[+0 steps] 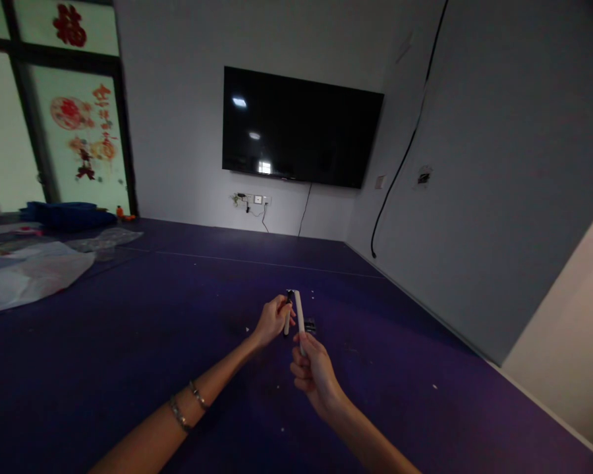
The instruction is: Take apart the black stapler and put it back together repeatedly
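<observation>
My left hand (273, 319) is closed around a slim tool (287, 324) with a black upper part and a pale lower part; I cannot make out its kind. My right hand (315, 372) grips the lower end of a white stick (299, 311), which stands nearly upright and leans slightly left. The stick's top end is close beside the tool's black top; whether they touch I cannot tell. Just right of the stick, a small dark object (310, 325) lies on the purple surface (178, 368). Small white scraps (313, 295) are scattered around.
White sheeting (39, 276) and clear plastic (106, 240) lie at the left, with a dark blue bundle (66, 215) behind. A television (301, 128) hangs on the far wall above sockets (257, 199). A black cable (404, 164) dangles along the right wall.
</observation>
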A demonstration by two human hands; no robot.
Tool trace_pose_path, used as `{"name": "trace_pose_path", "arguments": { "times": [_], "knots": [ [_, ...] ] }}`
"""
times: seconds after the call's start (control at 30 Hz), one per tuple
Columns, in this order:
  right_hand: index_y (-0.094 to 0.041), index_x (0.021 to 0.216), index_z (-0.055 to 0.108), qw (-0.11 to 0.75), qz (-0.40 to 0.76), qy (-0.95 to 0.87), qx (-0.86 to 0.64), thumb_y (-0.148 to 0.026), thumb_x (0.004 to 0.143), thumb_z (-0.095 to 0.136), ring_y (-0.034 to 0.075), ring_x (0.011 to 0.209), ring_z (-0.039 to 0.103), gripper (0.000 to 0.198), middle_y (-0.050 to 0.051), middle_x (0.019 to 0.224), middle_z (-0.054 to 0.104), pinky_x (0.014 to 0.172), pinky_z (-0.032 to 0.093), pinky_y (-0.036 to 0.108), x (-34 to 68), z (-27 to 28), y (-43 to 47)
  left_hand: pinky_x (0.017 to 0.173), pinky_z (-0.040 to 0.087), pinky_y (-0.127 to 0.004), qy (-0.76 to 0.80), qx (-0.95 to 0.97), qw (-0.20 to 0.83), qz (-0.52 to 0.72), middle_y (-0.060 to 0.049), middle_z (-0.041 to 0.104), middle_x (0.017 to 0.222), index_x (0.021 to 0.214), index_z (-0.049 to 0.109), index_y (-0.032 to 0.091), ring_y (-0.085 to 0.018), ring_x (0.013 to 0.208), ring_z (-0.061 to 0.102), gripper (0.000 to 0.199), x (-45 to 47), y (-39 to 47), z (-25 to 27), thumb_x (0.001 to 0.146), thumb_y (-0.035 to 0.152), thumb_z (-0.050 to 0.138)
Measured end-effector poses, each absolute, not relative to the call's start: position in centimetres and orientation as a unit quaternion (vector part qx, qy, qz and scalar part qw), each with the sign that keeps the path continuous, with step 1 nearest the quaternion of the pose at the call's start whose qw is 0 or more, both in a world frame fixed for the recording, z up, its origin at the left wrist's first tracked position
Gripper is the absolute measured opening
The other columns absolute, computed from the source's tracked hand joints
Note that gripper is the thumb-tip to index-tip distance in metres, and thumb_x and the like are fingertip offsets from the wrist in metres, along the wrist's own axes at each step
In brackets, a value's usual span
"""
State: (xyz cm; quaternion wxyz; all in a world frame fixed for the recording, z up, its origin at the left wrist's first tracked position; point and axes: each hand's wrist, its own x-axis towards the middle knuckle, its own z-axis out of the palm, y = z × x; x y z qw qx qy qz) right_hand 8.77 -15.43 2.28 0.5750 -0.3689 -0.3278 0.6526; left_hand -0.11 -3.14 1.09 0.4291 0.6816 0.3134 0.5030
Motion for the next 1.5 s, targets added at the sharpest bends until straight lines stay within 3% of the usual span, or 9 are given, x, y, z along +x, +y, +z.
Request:
{"name": "trace_pose_path", "arguments": {
  "times": [0.13,0.27,0.4,0.63,0.87,1.1,1.5],
  "knots": [
    [-0.022,0.079,0.046,0.608,0.554,-0.420,-0.382,-0.052,0.067,0.058,0.002,0.033,0.018,0.034,-0.011,0.048,0.036,0.033,0.008,0.017,10.5,3.8,-13.6,0.042,0.045,-0.023,0.337,0.653,0.542,0.408,-0.002,0.061,0.063,0.077,0.046,0.015,-0.014,0.046,0.060,0.017,-0.6,-2.5,1.6,0.079,0.031,0.049],
    [-0.016,0.071,0.060,0.560,0.397,-0.558,-0.466,-0.040,0.065,0.061,0.006,0.044,0.040,0.024,-0.003,0.055,0.050,0.043,0.028,0.020,14.2,5.0,-10.0,0.045,0.048,-0.026,0.382,0.601,0.621,0.326,-0.003,0.061,0.061,0.074,0.047,0.013,-0.017,0.051,0.063,0.016,-1.3,-2.3,2.5,0.079,0.027,0.051],
    [-0.015,0.067,0.068,0.469,0.277,-0.644,-0.537,-0.036,0.068,0.055,0.010,0.050,0.044,0.025,-0.001,0.052,0.052,0.049,0.030,0.022,17.2,5.0,-7.1,0.051,0.052,-0.031,0.415,0.572,0.641,0.299,-0.002,0.060,0.058,0.074,0.047,0.013,-0.019,0.053,0.064,0.013,-1.7,-2.2,3.1,0.079,0.023,0.053],
    [-0.019,0.064,0.071,0.367,0.151,-0.671,-0.626,-0.055,0.071,0.052,0.013,0.054,0.051,0.041,0.001,0.054,0.057,0.051,0.029,0.023,18.7,4.7,-6.0,0.051,0.052,-0.036,0.405,0.606,0.633,0.260,-0.003,0.060,0.059,0.074,0.047,0.012,-0.021,0.053,0.064,0.008,-1.6,-3.1,3.7,0.080,0.016,0.050],
    [-0.019,0.065,0.073,0.349,0.144,-0.667,-0.642,-0.064,0.067,0.052,0.013,0.050,0.050,0.050,0.001,0.050,0.054,0.048,0.028,0.023,19.5,4.7,-5.5,0.056,0.052,-0.039,0.417,0.604,0.629,0.256,-0.003,0.059,0.060,0.075,0.046,0.012,-0.020,0.052,0.064,0.010,-1.6,-3.5,4.0,0.080,0.018,0.051],
    [-0.017,0.065,0.072,0.388,0.137,-0.669,-0.618,-0.060,0.068,0.052,0.012,0.046,0.047,0.048,0.000,0.046,0.053,0.044,0.026,0.022,19.4,4.3,-5.7,0.057,0.052,-0.038,0.406,0.608,0.635,0.248,-0.003,0.059,0.060,0.074,0.047,0.012,-0.019,0.052,0.063,0.010,-1.5,-3.7,3.9,0.081,0.018,0.050],
    [-0.013,0.067,0.073,0.361,0.155,-0.668,-0.632,-0.062,0.067,0.052,0.010,0.046,0.046,0.053,0.000,0.049,0.054,0.043,0.026,0.020,19.1,3.7,-5.5,0.059,0.052,-0.038,0.390,0.603,0.648,0.252,-0.003,0.059,0.063,0.075,0.047,0.011,-0.019,0.054,0.064,0.008,-1.8,-2.6,3.4,0.081,0.016,0.047]
  ]
}}
